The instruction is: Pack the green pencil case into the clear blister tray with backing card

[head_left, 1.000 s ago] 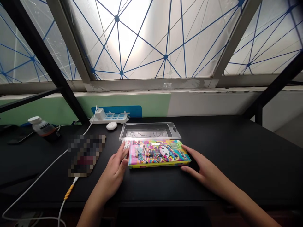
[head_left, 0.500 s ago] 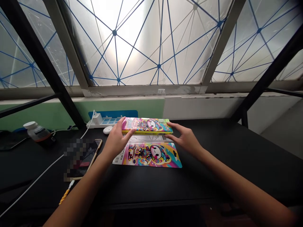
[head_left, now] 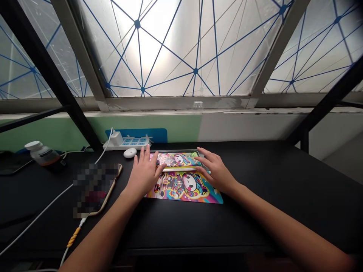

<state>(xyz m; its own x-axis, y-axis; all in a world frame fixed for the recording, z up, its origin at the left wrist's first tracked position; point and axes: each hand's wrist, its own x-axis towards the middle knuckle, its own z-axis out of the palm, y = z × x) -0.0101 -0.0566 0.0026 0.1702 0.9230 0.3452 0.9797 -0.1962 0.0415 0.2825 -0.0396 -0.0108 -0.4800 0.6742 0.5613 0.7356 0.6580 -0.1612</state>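
A colourful pencil box (head_left: 178, 160) with a cartoon figure on its lid lies at the middle of the black desk. Directly in front of it lies a matching printed card (head_left: 184, 189), its left end hidden by my left hand. A thin greyish edge shows along the box's far side. My left hand (head_left: 145, 170) rests over the box's left end with fingers spread. At the right end, my right hand (head_left: 217, 169) has its fingers apart, their tips touching the box's edge. Neither hand is wrapped around the box.
To the left lies a partly pixelated phone-like device (head_left: 98, 190) with a white cable (head_left: 61, 198). Behind it are a power strip (head_left: 132, 142), a small white rounded case (head_left: 130, 153) and a white-capped bottle (head_left: 45, 154). Black frame bars (head_left: 53, 75) slant up at both sides.
The pencil box, gripped at both ends and held raised before, is now down on the desk behind the card. My fingers have loosened and spread over its ends. The view has shifted slightly.
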